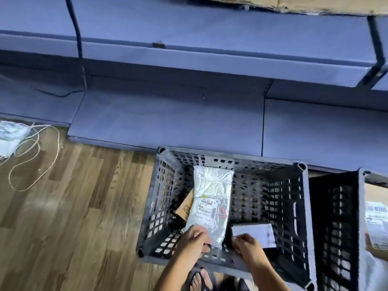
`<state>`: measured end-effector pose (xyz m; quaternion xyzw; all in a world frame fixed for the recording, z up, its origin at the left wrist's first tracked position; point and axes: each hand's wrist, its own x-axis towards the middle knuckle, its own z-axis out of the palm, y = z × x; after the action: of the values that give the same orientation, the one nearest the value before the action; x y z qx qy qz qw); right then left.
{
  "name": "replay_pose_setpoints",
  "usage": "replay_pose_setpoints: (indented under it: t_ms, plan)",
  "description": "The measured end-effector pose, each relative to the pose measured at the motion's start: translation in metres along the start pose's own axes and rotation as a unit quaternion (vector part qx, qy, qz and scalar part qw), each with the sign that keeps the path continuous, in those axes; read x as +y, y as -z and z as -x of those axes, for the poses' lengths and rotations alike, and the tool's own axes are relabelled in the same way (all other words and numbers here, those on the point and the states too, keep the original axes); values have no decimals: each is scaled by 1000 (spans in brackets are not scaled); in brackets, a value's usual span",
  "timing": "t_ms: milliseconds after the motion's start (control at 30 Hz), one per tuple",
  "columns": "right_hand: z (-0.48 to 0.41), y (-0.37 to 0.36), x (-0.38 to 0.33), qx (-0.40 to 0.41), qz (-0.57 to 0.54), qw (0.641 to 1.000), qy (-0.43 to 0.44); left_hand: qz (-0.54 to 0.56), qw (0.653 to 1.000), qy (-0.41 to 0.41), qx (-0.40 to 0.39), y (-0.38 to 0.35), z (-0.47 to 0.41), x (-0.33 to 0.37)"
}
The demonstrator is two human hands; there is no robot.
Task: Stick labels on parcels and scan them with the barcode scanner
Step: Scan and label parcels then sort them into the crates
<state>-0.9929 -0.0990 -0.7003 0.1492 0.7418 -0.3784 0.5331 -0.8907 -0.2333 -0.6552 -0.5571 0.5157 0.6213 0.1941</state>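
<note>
A white plastic-wrapped parcel (212, 204) with a printed label on its lower half stands tilted inside a dark grey slatted crate (273, 164). My left hand (194, 241) grips the parcel's lower left corner. My right hand (247, 246) pinches the near edge of a white flat label or card (257, 233) just right of the parcel. A brown cardboard box (185, 206) lies under the parcel, mostly hidden. No barcode scanner is in view.
A second dark crate (336, 217) stands to the right, with labelled parcels (376, 219) beyond it. Blue shelving (189, 114) runs behind the crates. A white cord (35, 152) and white bundle (10, 135) lie on the wooden floor at left. My sandalled foot (200, 279) is below.
</note>
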Motion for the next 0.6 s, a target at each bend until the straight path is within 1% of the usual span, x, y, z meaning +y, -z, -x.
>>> replay_pose_setpoints:
  t_ms: [67, 133, 200, 267, 333, 467, 500, 600]
  plan:
    - [-33, -8, 4, -8, -4, 1000, -19, 16, 1000, 0, 0, 1, -24, -5]
    - [-67, -25, 11, -5, -22, 999, -41, 27, 999, 11, 17, 8, -50, -20]
    - [-108, -36, 30, 3, -28, 999, -37, 30, 999, 27, 33, 17, -72, -34]
    - [-131, -46, 36, 11, -57, 998, -39, 28, 998, 37, 49, 23, -91, -46]
    - [-146, -57, 38, 19, -86, 994, -60, 30, 998, 38, 51, 25, -105, -60]
    - [-168, -64, 46, 49, -95, 992, -60, 7, 998, 42, 44, 25, -119, -81]
    - [-174, -63, 50, 35, -98, 993, -57, 18, 998, 44, 47, 26, -120, -84]
    - [-166, -63, 41, -51, -134, 989, -46, 44, 996, 42, 73, 29, -119, -81]
